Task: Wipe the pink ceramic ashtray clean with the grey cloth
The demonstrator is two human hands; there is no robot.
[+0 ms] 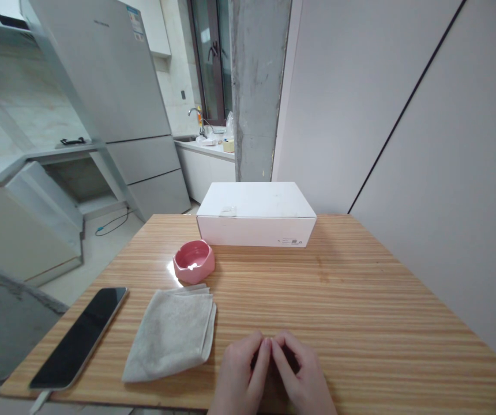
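My left hand (243,369) and my right hand (302,372) rest near the front edge of the wooden table (360,323). Each is closed, with thumb and forefinger pressed together, and their tips meet in the middle. I see nothing held in them; the other fingers are curled under and mostly hidden. Just left of my left hand lies a folded grey cloth (172,334), apart from it. Behind the cloth stands a pink angular bowl (194,262) with a shiny glaze.
A white closed box (256,230) stands at the table's far edge. On the left lies a black-screened phone (79,340) with a white cable (40,402) plugged in. Beyond the table are a fridge (101,86), a sink counter (207,151) and a pale wall (404,144).
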